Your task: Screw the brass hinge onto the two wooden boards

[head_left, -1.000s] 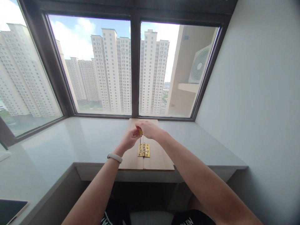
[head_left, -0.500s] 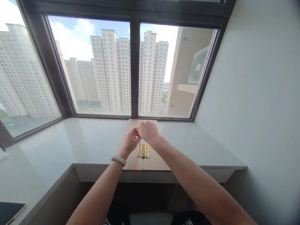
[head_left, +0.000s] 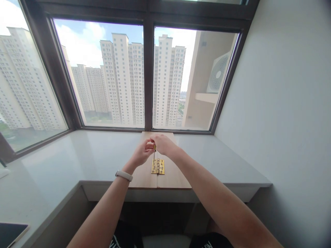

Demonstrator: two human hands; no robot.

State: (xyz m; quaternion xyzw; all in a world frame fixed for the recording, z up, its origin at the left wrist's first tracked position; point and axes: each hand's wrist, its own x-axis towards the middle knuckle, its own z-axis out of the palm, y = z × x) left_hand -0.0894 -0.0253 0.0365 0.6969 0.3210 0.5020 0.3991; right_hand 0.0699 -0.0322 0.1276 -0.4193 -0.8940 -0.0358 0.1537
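Observation:
A brass-coloured hinge [head_left: 161, 166] lies across the seam between two light wooden boards [head_left: 142, 178]. Above its left leaf stands a screwdriver [head_left: 154, 148], nearly upright. Its thin shaft reaches down to the hinge's upper left part, and a bit of yellow and dark handle shows between my hands. My right hand [head_left: 164, 144] is closed over the top of the handle, palm down. From the left, my left hand [head_left: 142, 153] has its curled fingers at the handle; a pale band is on that wrist. The fingertips are partly hidden, and the screwdriver's tip is too small to make out.
The boards rest on a white windowsill counter [head_left: 103, 156], reaching its front edge. Behind them rise dark window frames [head_left: 148, 75]. A white wall [head_left: 279, 103] bounds the right side. A dark flat device [head_left: 11, 231] lies at the lower left.
My left hand has shifted slightly left and its fingers have loosened, with the wrist lower left. My right hand has tilted a little, and more of the screwdriver's handle and shaft shows.

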